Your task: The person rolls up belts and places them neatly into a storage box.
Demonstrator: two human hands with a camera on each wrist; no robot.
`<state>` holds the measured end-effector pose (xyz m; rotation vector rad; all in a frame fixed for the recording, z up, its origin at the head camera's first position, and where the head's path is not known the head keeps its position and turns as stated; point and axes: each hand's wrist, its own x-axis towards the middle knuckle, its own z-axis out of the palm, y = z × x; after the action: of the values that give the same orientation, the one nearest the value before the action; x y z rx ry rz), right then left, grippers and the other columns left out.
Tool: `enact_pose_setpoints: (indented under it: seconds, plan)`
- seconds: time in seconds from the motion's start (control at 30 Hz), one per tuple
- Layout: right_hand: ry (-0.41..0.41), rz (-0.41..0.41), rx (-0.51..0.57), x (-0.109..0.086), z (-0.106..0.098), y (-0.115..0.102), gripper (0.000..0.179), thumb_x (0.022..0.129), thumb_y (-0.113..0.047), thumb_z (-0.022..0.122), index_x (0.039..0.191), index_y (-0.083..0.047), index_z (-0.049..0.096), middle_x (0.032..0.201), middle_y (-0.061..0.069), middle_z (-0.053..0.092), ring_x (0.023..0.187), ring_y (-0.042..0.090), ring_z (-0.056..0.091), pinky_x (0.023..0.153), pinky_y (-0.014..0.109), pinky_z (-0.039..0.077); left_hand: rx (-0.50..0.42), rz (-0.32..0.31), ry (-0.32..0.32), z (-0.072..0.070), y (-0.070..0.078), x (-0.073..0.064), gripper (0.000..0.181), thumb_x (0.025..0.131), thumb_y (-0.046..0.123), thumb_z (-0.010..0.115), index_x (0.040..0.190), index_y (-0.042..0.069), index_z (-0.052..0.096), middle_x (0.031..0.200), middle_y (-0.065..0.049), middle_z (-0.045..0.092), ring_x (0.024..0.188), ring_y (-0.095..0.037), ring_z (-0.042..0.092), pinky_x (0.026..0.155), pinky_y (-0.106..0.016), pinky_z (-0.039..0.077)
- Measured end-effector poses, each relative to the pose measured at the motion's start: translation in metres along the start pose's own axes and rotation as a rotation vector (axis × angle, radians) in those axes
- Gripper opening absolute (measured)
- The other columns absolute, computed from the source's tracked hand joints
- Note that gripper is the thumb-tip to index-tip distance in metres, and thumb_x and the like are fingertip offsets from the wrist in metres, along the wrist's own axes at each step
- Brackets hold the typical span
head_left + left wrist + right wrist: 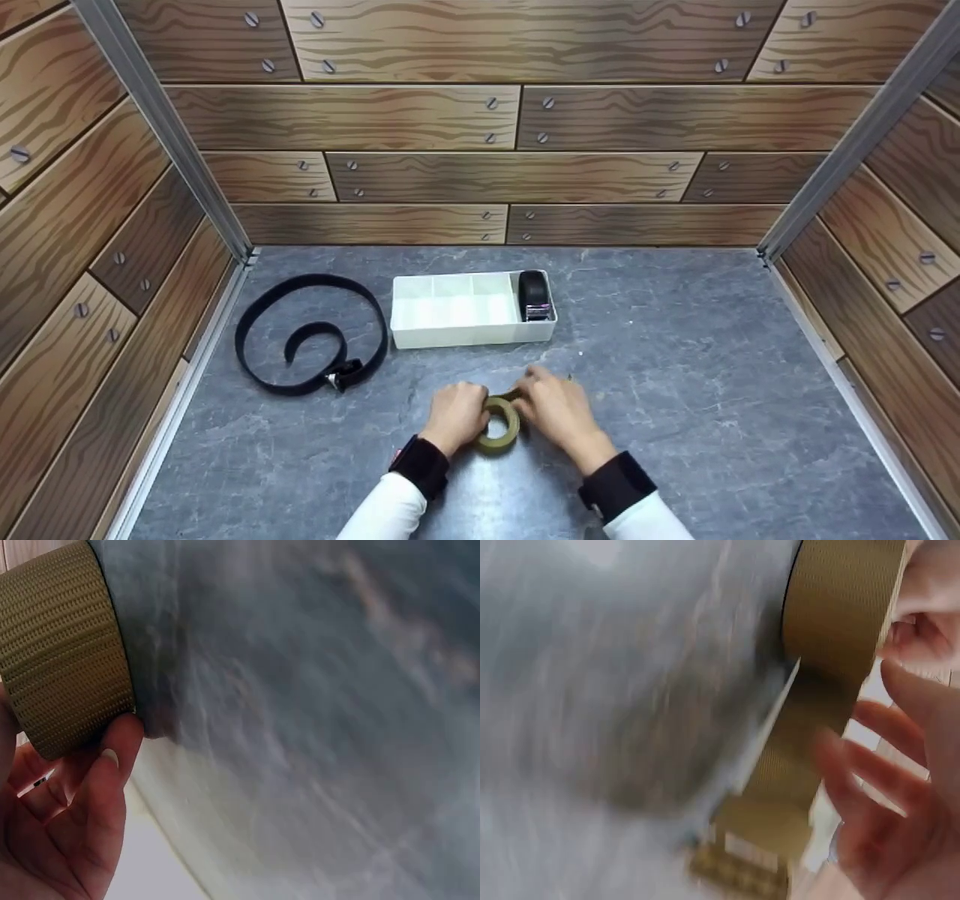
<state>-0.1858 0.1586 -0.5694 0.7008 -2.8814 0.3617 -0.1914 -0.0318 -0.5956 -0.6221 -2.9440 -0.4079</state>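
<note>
An olive woven belt (495,444), wound into a roll, stands on edge on the grey surface between the two hands. My left hand (456,411) grips the roll from the left; in the left wrist view its fingertips (120,742) press the lower edge of the webbing. From the roll a short loose length runs to my right hand (559,409), whose fingers hold it by the edge. The right wrist view shows this strap (787,750) ending in a blurred, brownish end piece (739,866), perhaps a buckle.
A white divided tray (472,335) stands beyond the hands, with a rolled black belt (533,289) with a shiny buckle in its right compartment. Left of it a loosely coiled black belt (300,281) lies with its buckle toward me. Wood-patterned walls (420,176) enclose three sides.
</note>
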Motion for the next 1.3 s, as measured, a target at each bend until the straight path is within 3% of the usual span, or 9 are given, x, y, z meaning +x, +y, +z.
enact_pose_setpoints:
  seconds: [0.13,0.27,0.4,0.6,0.8,0.97,1.1,1.3]
  plan:
    - [0.061,0.094,-0.081,0.004,-0.006,0.016,0.042,0.076,-0.022,0.083,0.113,-0.009,0.07,0.121,0.018,0.058,0.105,0.038,0.057,0.086,0.051,0.049,-0.003,-0.03,-0.002,-0.002,-0.004,0.001,0.015,0.076,0.018,0.076,0.068,0.013,0.064,0.068,-0.005,0.066,0.06,-0.027,0.063,0.048,-0.04,0.046]
    - [-0.027,0.169,-0.019,0.004,-0.004,0.026,0.027,0.079,-0.015,0.08,0.105,-0.01,0.073,0.101,0.012,0.065,0.087,0.034,0.063,0.075,0.048,0.053,-0.006,-0.04,0.0,-0.002,-0.006,0.001,0.015,0.078,0.018,0.075,0.069,0.011,0.065,0.069,-0.006,0.066,0.061,-0.026,0.063,0.05,-0.039,0.048]
    - [-0.084,0.127,0.103,0.002,-0.002,0.027,0.008,0.08,-0.008,0.075,0.086,-0.013,0.077,0.08,0.005,0.068,0.071,0.026,0.065,0.063,0.043,0.053,-0.034,-0.074,0.022,-0.001,-0.007,0.001,0.014,0.076,0.014,0.074,0.07,0.009,0.062,0.069,-0.008,0.065,0.06,-0.027,0.062,0.052,-0.039,0.049]
    - [-0.17,0.037,0.225,-0.003,-0.004,0.021,0.01,0.08,-0.009,0.073,0.086,-0.015,0.079,0.078,-0.001,0.071,0.062,0.012,0.059,0.058,0.031,0.049,-0.087,-0.133,0.038,0.0,-0.007,0.001,0.014,0.074,0.01,0.072,0.068,0.008,0.059,0.067,-0.009,0.063,0.059,-0.029,0.062,0.054,-0.039,0.05]
    - [-0.246,0.032,0.369,-0.005,-0.003,0.014,0.01,0.082,-0.007,0.072,0.088,-0.01,0.079,0.075,0.0,0.071,0.054,0.004,0.054,0.052,0.025,0.048,-0.135,-0.162,0.026,0.0,-0.005,0.001,0.01,0.073,0.006,0.07,0.071,0.006,0.06,0.068,-0.009,0.063,0.061,-0.028,0.063,0.056,-0.038,0.052]
    - [-0.291,0.091,0.464,-0.008,-0.003,0.005,0.011,0.083,-0.006,0.071,0.092,-0.004,0.077,0.079,0.008,0.073,0.053,0.007,0.057,0.051,0.026,0.049,-0.152,-0.122,0.061,0.001,-0.005,0.001,0.009,0.072,0.001,0.068,0.071,0.005,0.06,0.072,-0.014,0.066,0.064,-0.033,0.065,0.057,-0.041,0.053]
    - [-0.262,0.099,0.487,-0.009,0.001,0.002,0.006,0.083,-0.008,0.072,0.085,-0.006,0.078,0.073,0.003,0.072,0.052,0.007,0.055,0.051,0.027,0.048,-0.154,-0.109,0.08,0.002,-0.005,0.0,0.009,0.073,-0.002,0.067,0.072,0.005,0.06,0.073,-0.016,0.067,0.065,-0.035,0.066,0.057,-0.042,0.053]
    - [-0.16,0.098,0.532,-0.01,0.012,-0.007,0.011,0.086,-0.02,0.074,0.081,-0.011,0.077,0.072,-0.003,0.07,0.061,0.006,0.06,0.062,0.028,0.051,-0.16,-0.141,0.123,0.004,-0.006,-0.002,0.005,0.075,-0.003,0.065,0.075,0.002,0.062,0.073,-0.018,0.066,0.065,-0.035,0.066,0.056,-0.042,0.053]
